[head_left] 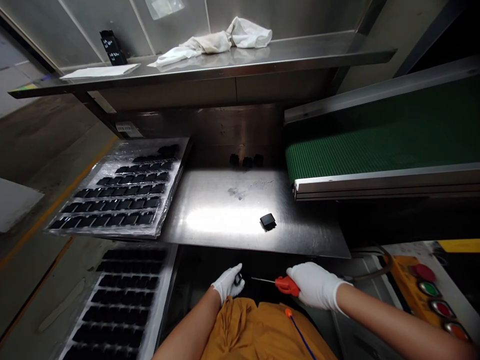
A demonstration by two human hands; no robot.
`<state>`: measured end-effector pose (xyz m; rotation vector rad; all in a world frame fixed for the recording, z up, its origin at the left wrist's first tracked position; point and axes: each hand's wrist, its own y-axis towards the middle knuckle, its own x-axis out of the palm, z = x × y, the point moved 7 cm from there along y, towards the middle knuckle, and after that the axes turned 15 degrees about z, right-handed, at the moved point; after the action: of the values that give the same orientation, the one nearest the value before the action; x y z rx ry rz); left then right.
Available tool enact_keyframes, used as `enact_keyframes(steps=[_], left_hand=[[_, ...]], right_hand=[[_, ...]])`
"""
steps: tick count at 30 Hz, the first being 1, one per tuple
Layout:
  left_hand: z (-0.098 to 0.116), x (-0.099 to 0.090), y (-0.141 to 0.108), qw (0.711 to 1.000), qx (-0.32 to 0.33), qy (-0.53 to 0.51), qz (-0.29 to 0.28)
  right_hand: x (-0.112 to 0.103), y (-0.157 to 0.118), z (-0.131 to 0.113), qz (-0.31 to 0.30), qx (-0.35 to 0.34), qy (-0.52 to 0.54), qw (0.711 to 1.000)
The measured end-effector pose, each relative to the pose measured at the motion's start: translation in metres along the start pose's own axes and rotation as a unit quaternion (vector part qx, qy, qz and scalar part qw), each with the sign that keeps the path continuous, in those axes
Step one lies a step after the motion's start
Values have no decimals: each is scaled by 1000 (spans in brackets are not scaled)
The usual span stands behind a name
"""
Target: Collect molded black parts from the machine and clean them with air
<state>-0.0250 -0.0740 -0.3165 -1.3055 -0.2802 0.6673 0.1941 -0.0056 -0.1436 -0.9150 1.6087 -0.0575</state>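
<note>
My left hand (227,283), in a white glove, pinches a small black part (238,279) just in front of my body. From the right, my gloved right hand (315,286) grips a red air blow gun (287,285). Its thin metal nozzle points left at the black part, with a small gap between them. On the steel table (213,200) beyond my hands lies a single black plastic piece (268,221). Several small dark pieces (246,161) sit farther back on the same table.
At left, a clear plastic tray (159,220) holds rows of black pieces; another tray (159,300) lies lower. A green conveyor belt (382,135) slopes in from the right. Cloths (213,42) lie on the steel shelf (296,57). An orange button box (408,265) stands right.
</note>
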Motion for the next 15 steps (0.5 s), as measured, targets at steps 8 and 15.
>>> enact_keyframes(steps=[8,15], left_hand=[[5,4,-4,999,-29,-45,-5],[13,6,-9,998,-30,28,-47]], right_hand=[[1,4,-5,-34,9,-9,999],[4,9,3,-40,29,-9,999]])
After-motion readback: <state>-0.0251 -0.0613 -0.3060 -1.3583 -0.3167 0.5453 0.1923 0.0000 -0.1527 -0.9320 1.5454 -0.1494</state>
